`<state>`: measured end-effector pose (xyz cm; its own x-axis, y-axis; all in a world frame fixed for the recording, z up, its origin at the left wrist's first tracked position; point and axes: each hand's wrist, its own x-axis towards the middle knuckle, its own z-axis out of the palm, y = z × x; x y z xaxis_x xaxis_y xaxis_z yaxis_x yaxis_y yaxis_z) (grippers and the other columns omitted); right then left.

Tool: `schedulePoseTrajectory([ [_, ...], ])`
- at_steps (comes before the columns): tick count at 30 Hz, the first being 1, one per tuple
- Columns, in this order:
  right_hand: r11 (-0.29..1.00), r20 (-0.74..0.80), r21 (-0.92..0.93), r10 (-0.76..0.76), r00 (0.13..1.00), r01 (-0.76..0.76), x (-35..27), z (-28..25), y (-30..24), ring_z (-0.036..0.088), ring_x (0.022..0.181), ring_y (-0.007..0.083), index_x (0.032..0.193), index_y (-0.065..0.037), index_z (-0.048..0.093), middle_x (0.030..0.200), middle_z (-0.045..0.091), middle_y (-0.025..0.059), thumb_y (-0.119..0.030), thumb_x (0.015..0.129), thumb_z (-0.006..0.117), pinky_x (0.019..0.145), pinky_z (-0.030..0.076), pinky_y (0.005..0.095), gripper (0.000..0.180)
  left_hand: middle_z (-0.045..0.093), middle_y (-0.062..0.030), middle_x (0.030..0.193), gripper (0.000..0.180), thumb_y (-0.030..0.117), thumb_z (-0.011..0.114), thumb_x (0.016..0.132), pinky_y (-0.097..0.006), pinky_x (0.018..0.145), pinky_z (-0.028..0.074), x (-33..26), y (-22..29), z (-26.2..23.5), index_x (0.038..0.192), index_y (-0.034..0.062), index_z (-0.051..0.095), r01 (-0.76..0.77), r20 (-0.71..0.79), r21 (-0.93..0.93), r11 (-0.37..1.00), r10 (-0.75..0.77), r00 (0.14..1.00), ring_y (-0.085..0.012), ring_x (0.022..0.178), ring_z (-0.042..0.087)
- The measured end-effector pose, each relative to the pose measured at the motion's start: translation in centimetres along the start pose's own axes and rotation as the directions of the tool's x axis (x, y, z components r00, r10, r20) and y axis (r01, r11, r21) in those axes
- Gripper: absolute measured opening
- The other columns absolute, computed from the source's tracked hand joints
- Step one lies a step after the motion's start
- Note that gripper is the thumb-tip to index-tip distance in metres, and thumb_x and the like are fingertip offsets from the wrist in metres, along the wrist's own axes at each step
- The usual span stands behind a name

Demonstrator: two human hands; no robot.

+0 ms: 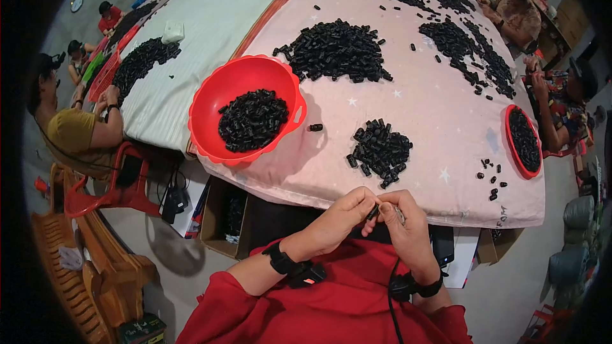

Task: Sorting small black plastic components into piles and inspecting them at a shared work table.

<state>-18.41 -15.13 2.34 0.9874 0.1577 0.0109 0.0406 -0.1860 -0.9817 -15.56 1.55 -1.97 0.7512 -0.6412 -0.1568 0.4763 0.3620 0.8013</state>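
My left hand [347, 215] and my right hand [405, 222] meet in front of my red top, just off the table's near edge. A small black cylindrical part [372, 213] is pinched in the fingers of my left hand, which are closed. The fingers of my right hand are curled shut against the left fingertips. Something small, pale and round [400, 215] shows at those right fingers, too small to name. Just beyond my hands lies a small heap of black cylindrical parts [381, 151] on the pink cloth [421, 114]. One single black part [315, 127] lies left of it.
A red scalloped basin [207, 99] of black parts stands at left. Beyond is a larger black heap [335, 51]. At right are a red tray [510, 129] and loose parts. Other people sit along both sides. Below the table's edge stands a cardboard box [215, 232].
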Motion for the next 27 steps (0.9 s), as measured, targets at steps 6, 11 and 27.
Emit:
schedulePoseTrajectory([
  [6, 0.997, -0.025, -0.077, 0.003, 1.0, -0.005, -0.1, 0.1, -0.3, 0.065, 0.07, 0.0129, 0.105, 0.004, 0.054, 0.076, 0.064, 0.0092, -0.015, 0.102, 0.056, 0.064, 0.052, 0.0268, 0.019, 0.054, -0.0015, 0.09, 0.026, 0.032, 0.044, 0.107, -0.025, 0.069, 0.046, 0.1, -0.6, -0.2, 0.106, 0.0067, 0.052, -0.001, 0.013, 0.039, 0.999, 0.0, 1.0, -0.009, 0.078, 0.052],
  [11, 0.986, -0.054, -0.165, -0.012, 0.998, 0.003, 0.0, 0.0, 0.8, 0.065, 0.068, 0.0132, 0.104, 0.003, 0.053, 0.075, 0.064, 0.0097, -0.019, 0.101, 0.058, 0.063, 0.052, 0.0272, 0.023, 0.055, -0.0017, 0.091, 0.025, 0.031, 0.046, 0.106, -0.025, 0.069, 0.046, -0.2, 0.0, -0.1, 0.107, 0.0066, 0.053, 0.021, 0.025, -0.042, 0.999, -0.02, 0.999, -0.0093, 0.079, 0.053],
  [27, 0.992, -0.034, -0.127, 0.005, 0.999, -0.009, 0.2, 0.6, -0.6, 0.064, 0.069, 0.0121, 0.101, 0.002, 0.056, 0.077, 0.065, 0.0087, -0.015, 0.101, 0.058, 0.062, 0.049, 0.0264, 0.018, 0.054, -0.0015, 0.093, 0.025, 0.031, 0.046, 0.106, -0.024, 0.069, 0.046, 0.0, -0.3, -0.8, 0.107, 0.0066, 0.053, 0.074, 0.036, -0.104, 0.992, -0.071, 0.997, -0.0085, 0.079, 0.051],
])
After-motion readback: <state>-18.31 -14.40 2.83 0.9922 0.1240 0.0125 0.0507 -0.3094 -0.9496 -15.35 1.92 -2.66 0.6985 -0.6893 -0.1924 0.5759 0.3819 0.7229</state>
